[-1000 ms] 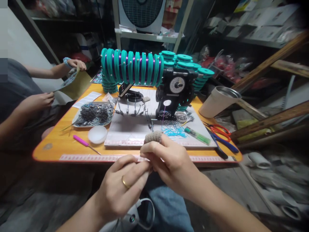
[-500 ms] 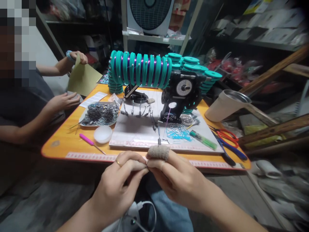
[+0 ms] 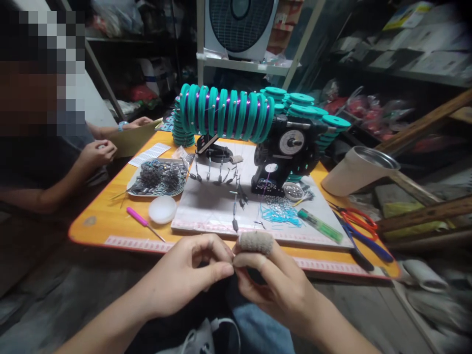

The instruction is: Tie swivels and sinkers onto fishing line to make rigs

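Note:
Just in front of the table's near edge, my left hand [image 3: 201,273] is closed in a pinch, thumb and forefinger pressed together. My right hand [image 3: 278,282] meets it fingertip to fingertip, also pinched, and a grey knitted finger sleeve [image 3: 256,243] covers one of its fingers. Whatever lies between the fingertips is too small to make out. Beyond them, a dark little weight on a thin wire link [image 3: 235,224] hangs above the white board [image 3: 206,211]. Teal spools [image 3: 224,110] wound with purple line sit in a row on a black winding machine [image 3: 283,147].
To the left are a tray of metal pieces [image 3: 132,189], a white round dish [image 3: 162,210] and a pink-handled hook [image 3: 137,216]. Rightward lie blue bits [image 3: 282,216], a green knife [image 3: 320,226], pliers [image 3: 368,241] and a white cup [image 3: 344,172]. A co-worker's hand [image 3: 98,153] is at left.
My left hand has rolled so that its thumb shows on top, still pinching. The view has shifted, moving the table rightward and down. The co-worker has lowered the yellowish sheet.

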`<state>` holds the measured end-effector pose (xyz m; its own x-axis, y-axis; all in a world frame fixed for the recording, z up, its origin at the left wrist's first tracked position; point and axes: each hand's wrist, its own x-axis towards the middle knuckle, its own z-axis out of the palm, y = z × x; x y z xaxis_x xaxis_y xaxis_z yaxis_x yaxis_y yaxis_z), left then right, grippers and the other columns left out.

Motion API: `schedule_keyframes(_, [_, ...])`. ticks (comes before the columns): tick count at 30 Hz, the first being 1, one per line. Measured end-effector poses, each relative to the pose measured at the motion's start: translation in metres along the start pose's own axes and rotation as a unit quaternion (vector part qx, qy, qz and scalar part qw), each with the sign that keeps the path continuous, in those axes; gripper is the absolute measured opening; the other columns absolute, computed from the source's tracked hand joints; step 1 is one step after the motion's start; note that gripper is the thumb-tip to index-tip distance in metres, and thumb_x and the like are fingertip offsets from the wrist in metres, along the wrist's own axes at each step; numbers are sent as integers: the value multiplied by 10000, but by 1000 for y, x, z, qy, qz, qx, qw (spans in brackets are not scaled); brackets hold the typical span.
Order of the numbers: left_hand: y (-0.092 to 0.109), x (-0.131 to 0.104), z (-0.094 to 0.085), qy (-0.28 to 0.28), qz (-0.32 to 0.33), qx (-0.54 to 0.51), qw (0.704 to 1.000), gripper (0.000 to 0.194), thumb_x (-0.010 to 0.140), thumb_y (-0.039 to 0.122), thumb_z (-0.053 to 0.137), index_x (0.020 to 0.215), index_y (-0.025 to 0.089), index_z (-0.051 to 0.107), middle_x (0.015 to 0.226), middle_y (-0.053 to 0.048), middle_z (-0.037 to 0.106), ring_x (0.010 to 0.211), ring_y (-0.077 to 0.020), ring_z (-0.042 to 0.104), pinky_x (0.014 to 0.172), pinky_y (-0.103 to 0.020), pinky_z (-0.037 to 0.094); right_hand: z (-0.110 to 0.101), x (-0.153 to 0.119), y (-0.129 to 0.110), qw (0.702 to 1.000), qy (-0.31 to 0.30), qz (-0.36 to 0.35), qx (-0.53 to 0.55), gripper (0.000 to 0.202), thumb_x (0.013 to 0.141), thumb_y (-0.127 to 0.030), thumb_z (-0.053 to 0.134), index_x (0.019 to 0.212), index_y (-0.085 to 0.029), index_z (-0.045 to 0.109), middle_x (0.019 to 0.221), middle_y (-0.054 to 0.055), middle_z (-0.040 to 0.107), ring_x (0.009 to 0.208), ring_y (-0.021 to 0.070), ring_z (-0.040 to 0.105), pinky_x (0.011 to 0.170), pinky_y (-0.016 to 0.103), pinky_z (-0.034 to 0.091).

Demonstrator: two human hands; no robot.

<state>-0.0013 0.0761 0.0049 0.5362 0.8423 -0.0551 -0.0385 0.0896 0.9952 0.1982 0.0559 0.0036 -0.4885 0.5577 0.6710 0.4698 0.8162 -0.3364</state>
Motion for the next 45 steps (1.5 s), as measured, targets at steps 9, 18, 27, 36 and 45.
schedule_keyframes(9, [-31, -44, -37, 344, 246, 289, 859, 276, 933, 122, 590, 1173, 240, 657, 1237, -87, 629, 1205, -217, 609, 943, -292, 548, 12, -7, -4, 997, 66, 45, 8, 232, 866, 11, 586, 1034, -145, 613, 983, 89, 647, 934, 170, 658, 864, 255, 578])
schedule_keyframes(18, [-76, -64, -96, 269, 307, 604, 684, 484, 862, 65, 657, 1317, 222, 610, 1185, -117, 737, 1187, -301, 655, 1007, -465, 493, 17, -12, 0, 997, 61, 31, -27, 214, 868, -13, 611, 1044, -134, 632, 1003, 104, 653, 914, 182, 683, 849, 244, 594])
schedule_keyframes(27, [-41, -55, -28, 295, 383, 403, 777, 377, 802, -55, 661, 1088, 190, 690, 826, -7, 691, 712, -125, 679, 649, -237, 581, 22, -7, -2, 996, 71, 46, -9, 208, 877, -20, 598, 1033, -154, 620, 989, 93, 645, 918, 183, 685, 841, 249, 601])
schedule_keyframes(36, [-46, -30, 29, 295, 253, 178, 904, 179, 924, 75, 560, 959, 233, 634, 843, -3, 623, 775, -111, 626, 668, -170, 547, 18, -7, -9, 992, 99, 77, 21, 213, 875, -15, 585, 1028, -161, 615, 983, 81, 646, 941, 164, 658, 868, 231, 586])
schedule_keyframes(45, [-23, -41, -39, 318, 281, 455, 783, 360, 943, 90, 491, 1230, 222, 664, 1083, -78, 586, 1008, -201, 601, 890, -298, 509, 16, -8, -6, 992, 104, 67, 29, 236, 855, 16, 580, 1022, -147, 617, 996, 77, 633, 967, 150, 641, 905, 212, 559])
